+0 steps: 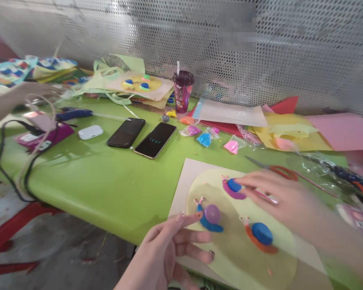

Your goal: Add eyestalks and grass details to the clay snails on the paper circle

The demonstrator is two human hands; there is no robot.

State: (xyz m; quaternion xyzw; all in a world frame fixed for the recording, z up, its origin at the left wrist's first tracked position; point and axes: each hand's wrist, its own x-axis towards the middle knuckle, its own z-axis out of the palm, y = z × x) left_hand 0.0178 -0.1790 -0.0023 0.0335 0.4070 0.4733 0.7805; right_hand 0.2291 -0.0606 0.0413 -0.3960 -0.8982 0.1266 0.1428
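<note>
We are holding our left hand loosely spread by the left snail, while our right hand is pinching a thin stick at the far snail on the card, near right on the table; we seem to be working that snail, which is calling for a light touch.

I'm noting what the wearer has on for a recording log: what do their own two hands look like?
The left hand is bare, with decorated nails: one fingernail has a small reddish mark, and another nail looks dark and shiny. The right hand is also bare but blurred, so its nail details cannot be told. No glove or sleeve shows on either.
</note>
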